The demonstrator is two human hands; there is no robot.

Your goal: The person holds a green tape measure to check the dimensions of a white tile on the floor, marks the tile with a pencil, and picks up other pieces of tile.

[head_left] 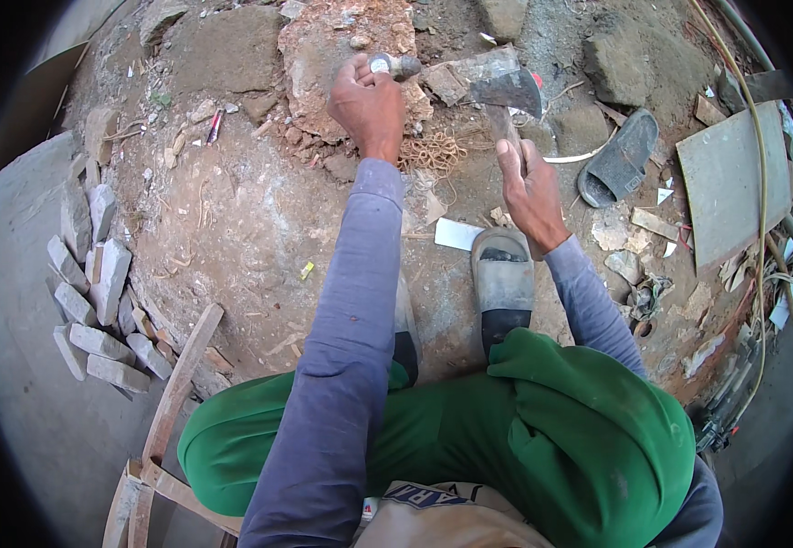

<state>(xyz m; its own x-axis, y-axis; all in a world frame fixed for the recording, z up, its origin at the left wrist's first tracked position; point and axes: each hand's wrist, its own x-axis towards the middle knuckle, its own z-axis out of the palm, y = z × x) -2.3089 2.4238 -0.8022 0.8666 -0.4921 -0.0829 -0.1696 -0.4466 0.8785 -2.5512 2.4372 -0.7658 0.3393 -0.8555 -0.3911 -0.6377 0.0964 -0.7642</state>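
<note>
head view | left hand (366, 105): grip pinching a stubby grey piece (406, 66) over the pale reddish rock (308, 87), contact unclear | right hand (532, 194): grip wrapped round the wooden handle of a hatchet (506, 93), blade right of the grey piece | tangled string (433, 153) on dirt ground (232, 224) between the hands | loose sandal (621, 157) right of the hatchet

Hatchet (506, 95) in the right hand (535, 194), right of the slab (308, 68). Twine (433, 153) lies on the ground (232, 247) at the slab's near right corner; sandal (623, 157) farther right.
</note>
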